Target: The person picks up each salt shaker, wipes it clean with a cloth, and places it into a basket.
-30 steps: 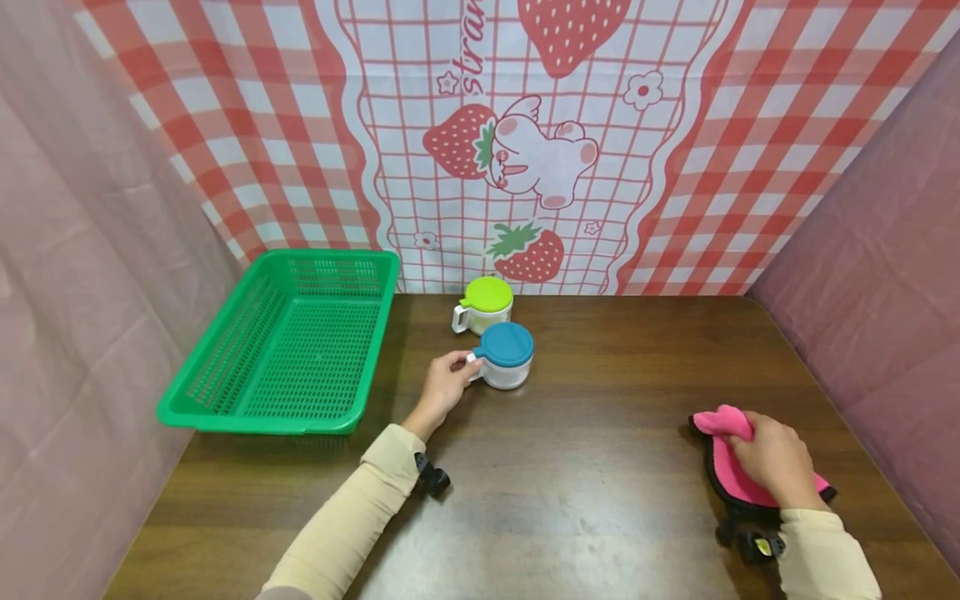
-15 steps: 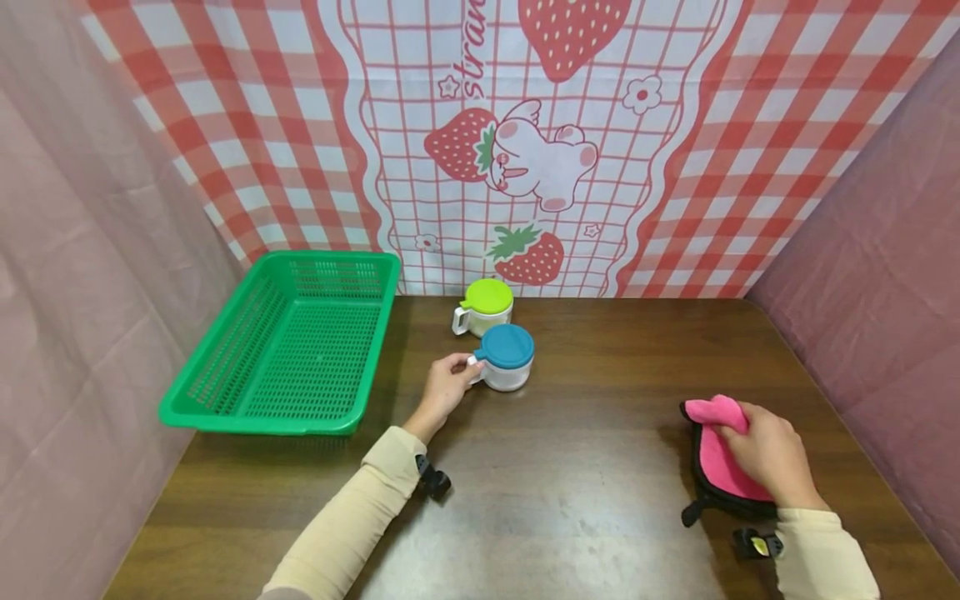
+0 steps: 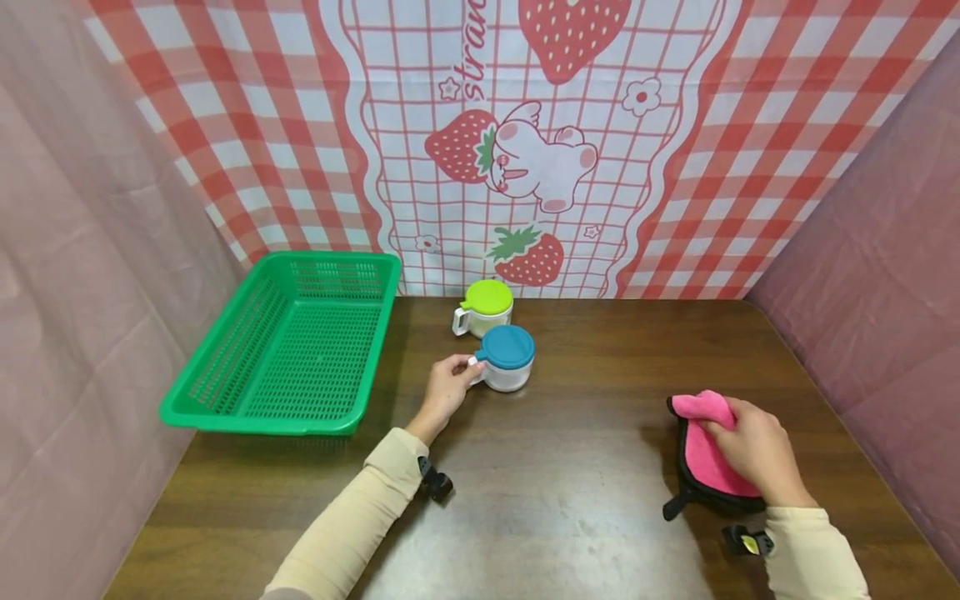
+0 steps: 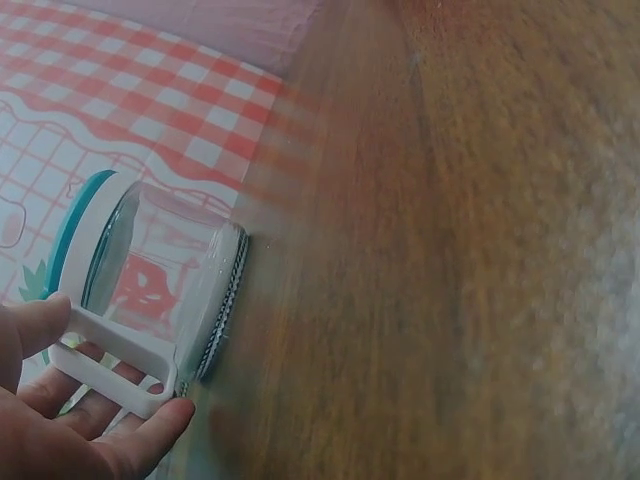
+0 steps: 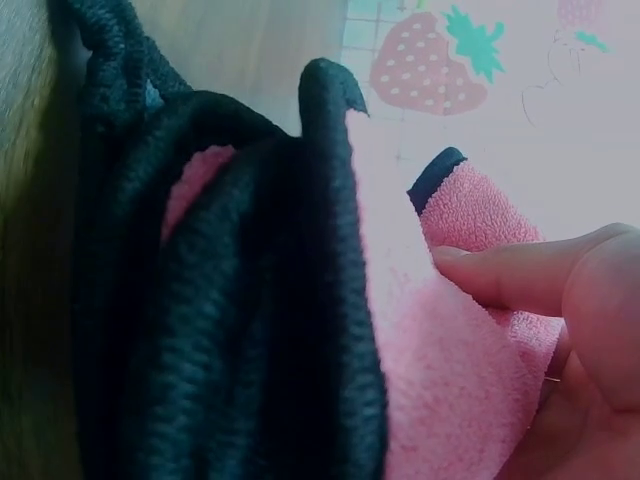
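Observation:
Near the middle of the table stands a clear jar (image 3: 507,377) with a blue lid (image 3: 507,347) and a white side handle (image 4: 120,350). My left hand (image 3: 446,390) grips that handle, thumb on top and fingers passing behind it in the left wrist view. At the right of the table, my right hand (image 3: 759,443) holds a bunched pink cloth (image 3: 716,467) with black edging, the thumb (image 5: 500,272) pressing on the pink fabric. Part of the cloth is hidden under the hand. A black loop (image 3: 677,505) hangs from its near corner.
Just behind the blue-lidded jar stands a similar jar with a green lid (image 3: 489,297), its handle facing left. A green plastic basket (image 3: 279,427) sits at the table's left. Checked fabric (image 3: 675,167) hangs along the back edge, with pink curtains (image 3: 885,250) on both sides.
My right hand has moved left and slightly farther back with the pink cloth, and the black loop has swung left. My left hand stays at the jar's handle.

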The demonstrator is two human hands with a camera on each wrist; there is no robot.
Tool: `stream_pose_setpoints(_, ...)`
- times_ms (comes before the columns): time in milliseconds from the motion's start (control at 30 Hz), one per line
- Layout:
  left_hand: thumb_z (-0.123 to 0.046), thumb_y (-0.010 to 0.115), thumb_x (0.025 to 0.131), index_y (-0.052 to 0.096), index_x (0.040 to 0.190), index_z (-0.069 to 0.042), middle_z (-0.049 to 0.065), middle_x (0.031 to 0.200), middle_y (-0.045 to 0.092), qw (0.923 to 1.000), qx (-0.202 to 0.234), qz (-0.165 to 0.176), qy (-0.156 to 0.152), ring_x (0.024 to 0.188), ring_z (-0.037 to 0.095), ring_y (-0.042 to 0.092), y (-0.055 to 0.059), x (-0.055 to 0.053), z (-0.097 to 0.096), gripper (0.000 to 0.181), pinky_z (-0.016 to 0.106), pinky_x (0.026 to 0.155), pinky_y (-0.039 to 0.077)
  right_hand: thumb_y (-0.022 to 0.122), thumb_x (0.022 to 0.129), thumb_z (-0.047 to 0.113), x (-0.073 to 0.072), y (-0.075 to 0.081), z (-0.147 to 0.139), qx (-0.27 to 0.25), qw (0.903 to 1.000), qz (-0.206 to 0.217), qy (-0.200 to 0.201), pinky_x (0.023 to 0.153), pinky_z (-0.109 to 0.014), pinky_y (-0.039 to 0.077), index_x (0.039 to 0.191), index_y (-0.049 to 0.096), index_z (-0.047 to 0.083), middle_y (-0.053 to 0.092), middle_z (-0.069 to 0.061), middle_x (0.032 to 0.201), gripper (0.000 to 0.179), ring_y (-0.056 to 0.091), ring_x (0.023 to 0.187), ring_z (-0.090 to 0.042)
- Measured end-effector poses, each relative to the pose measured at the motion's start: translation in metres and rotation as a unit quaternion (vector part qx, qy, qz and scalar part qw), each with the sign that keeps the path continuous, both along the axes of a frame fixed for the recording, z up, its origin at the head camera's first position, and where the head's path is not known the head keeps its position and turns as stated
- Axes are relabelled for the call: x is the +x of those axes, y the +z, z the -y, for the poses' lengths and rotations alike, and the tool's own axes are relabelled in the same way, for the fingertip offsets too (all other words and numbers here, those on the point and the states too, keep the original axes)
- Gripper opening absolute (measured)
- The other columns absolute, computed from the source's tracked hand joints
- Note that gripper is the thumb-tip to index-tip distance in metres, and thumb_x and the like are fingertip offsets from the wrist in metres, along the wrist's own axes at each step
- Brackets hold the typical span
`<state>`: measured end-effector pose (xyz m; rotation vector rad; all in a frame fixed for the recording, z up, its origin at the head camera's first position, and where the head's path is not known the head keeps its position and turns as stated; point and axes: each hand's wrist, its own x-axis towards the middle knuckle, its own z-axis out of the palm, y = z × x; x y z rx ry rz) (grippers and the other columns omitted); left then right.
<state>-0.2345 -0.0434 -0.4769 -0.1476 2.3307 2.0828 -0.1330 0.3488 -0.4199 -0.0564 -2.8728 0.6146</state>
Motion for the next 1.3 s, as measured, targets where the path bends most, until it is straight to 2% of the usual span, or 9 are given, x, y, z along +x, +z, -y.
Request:
stream_pose_setpoints(133,-0.012,0.068,0.090,0.069,0.106,0.006,0.015,0.094,0.070,0.9998,-0.014,-0.009,0.005,0.080,0.011,0.057,-0.001,0.000,-0.001,0.024,0.018,0.067,0.048,0.072,0.082,0.012,-0.001,-0.001,0.004,-0.002,1.0000,-0.001,0.003,0.064,-0.051,0.047,0.106,0.063,-0.012,0.066,-0.030,0.089,0.035,0.059,0.072,-0.041)
stream_pose_setpoints(367,-0.014,0.068,0.090,0.070,0.105,0.005,0.019,0.100,0.071,0.9984,-0.047,-0.030,0.006,0.088,0.017,0.062,-0.004,-0.001,-0.001,0.024,0.021,0.075,0.049,0.071,0.083,0.012,-0.002,-0.002,0.007,-0.005,0.9999,0.009,0.008,0.068,-0.055,0.048,0.109,0.061,-0.014,0.065,-0.032,0.093,0.038,0.059,0.075,-0.042)
stream_pose_setpoints(500,-0.013,0.068,0.090,0.069,0.105,0.005,0.020,0.102,0.070,0.9989,-0.037,-0.028,0.003,0.089,0.018,0.062,-0.004,-0.001,-0.001,0.023,0.022,0.076,0.050,0.072,0.083,0.011,-0.002,-0.001,0.009,-0.005,0.9999,0.005,0.011,0.069,-0.056,0.048,0.110,0.062,-0.013,0.066,-0.032,0.094,0.038,0.060,0.077,-0.042)
stream_pose_setpoints(700,-0.012,0.071,0.088,0.071,0.105,0.005,0.019,0.100,0.071,0.9994,-0.010,-0.030,0.017,0.082,0.010,0.059,-0.003,-0.001,-0.002,0.023,0.017,0.071,0.047,0.071,0.083,0.011,-0.001,0.000,0.012,-0.008,0.9999,0.003,0.014,0.070,-0.056,0.048,0.110,0.062,-0.013,0.066,-0.033,0.095,0.038,0.061,0.078,-0.043)
stream_pose_setpoints(900,-0.012,0.072,0.088,0.072,0.105,0.004,0.020,0.099,0.072,0.9989,0.005,-0.039,0.025,0.079,0.008,0.059,-0.003,0.000,-0.004,0.024,0.023,0.072,0.052,0.070,0.084,0.011,-0.001,0.003,0.013,-0.010,0.9996,0.021,0.013,0.069,-0.054,0.049,0.112,0.060,-0.015,0.064,-0.033,0.096,0.040,0.059,0.077,-0.041)
stream_pose_setpoints(1067,-0.011,0.072,0.087,0.072,0.105,0.004,0.020,0.099,0.073,0.9984,0.002,-0.046,0.034,0.078,0.008,0.060,-0.004,0.000,-0.005,0.023,0.023,0.071,0.052,0.071,0.084,0.013,-0.001,0.003,0.014,-0.013,0.9994,0.030,0.013,0.064,-0.045,0.049,0.110,0.060,-0.014,0.065,-0.030,0.092,0.039,0.057,0.073,-0.035)
stream_pose_setpoints(1300,-0.012,0.073,0.086,0.073,0.106,0.003,0.020,0.103,0.072,0.9976,-0.012,-0.051,0.045,0.083,0.013,0.063,-0.002,0.003,-0.006,0.025,0.023,0.072,0.054,0.071,0.084,0.012,-0.002,0.001,0.017,-0.013,0.9995,0.020,0.018,0.070,-0.054,0.049,0.113,0.060,-0.014,0.065,-0.033,0.097,0.041,0.060,0.077,-0.040)
